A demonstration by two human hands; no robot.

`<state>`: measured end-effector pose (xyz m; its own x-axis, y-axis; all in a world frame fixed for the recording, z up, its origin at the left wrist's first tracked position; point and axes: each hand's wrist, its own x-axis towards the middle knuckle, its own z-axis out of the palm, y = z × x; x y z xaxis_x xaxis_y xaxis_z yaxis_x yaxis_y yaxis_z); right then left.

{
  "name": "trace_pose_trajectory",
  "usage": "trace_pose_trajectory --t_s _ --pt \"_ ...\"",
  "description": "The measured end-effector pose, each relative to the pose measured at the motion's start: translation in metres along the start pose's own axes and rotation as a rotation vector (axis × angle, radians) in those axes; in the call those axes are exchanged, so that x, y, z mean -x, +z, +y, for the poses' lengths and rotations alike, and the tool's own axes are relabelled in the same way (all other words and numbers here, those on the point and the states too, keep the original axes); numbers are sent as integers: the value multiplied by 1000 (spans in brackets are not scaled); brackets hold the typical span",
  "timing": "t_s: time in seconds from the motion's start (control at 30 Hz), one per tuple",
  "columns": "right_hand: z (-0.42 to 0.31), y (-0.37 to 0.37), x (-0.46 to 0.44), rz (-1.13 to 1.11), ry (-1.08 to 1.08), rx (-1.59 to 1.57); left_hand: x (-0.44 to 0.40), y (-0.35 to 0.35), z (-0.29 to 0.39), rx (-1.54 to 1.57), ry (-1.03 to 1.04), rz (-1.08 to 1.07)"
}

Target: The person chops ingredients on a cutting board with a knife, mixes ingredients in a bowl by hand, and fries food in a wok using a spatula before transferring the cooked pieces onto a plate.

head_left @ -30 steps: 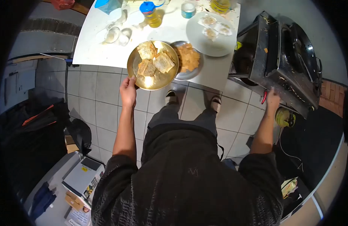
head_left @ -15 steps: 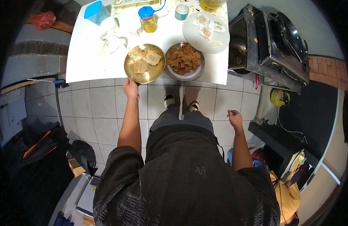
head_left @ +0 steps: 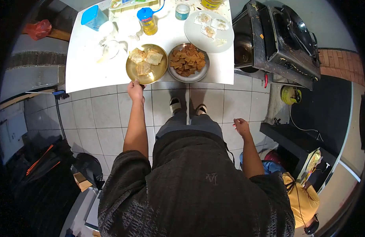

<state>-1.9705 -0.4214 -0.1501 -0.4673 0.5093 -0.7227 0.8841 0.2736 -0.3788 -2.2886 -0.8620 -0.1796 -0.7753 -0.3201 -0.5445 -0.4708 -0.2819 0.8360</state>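
Note:
A gold plate (head_left: 154, 75) with three browned square pieces (head_left: 154, 57) is at the white table's front edge, and my left hand (head_left: 136, 91) grips its near rim. Right of it, a metal plate (head_left: 187, 79) holds a heap of small brown squares (head_left: 187, 60). Behind that, a white plate (head_left: 195, 36) bears three pale wrapped pieces (head_left: 219, 24). My right hand (head_left: 241, 127) hangs over the floor at the right, away from the table, its fingers partly curled and apart with nothing visible in them.
On the white table (head_left: 85, 71) stand a blue container (head_left: 93, 17), a blue-lidded bottle (head_left: 147, 22) and a small jar (head_left: 182, 12). A stove (head_left: 287, 47) is at the right, with a green gas cylinder (head_left: 289, 95) below. A person in yellow (head_left: 301, 199) is at lower right.
My right hand has come away from the stove's front to the open floor side. My left hand still grips the gold plate, now lower and left on the table. The yellow-clad person has come into view.

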Motion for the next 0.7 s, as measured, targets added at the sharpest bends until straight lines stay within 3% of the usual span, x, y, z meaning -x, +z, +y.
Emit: trace_pose_trajectory --t_s 0.37,0.47,0.53,0.7 --pt "-20 11 4 -37 -139 -133 -3 -1 18 -314 -71 7" --pt "-24 7 4 -47 -115 -92 12 -2 21 -225 -12 -37" --pt "-25 3 4 -49 -152 -61 20 -10 25 -505 5 -154" --pt "-20 -7 -7 -61 -211 3 62 -28 19 -485 15 -188"
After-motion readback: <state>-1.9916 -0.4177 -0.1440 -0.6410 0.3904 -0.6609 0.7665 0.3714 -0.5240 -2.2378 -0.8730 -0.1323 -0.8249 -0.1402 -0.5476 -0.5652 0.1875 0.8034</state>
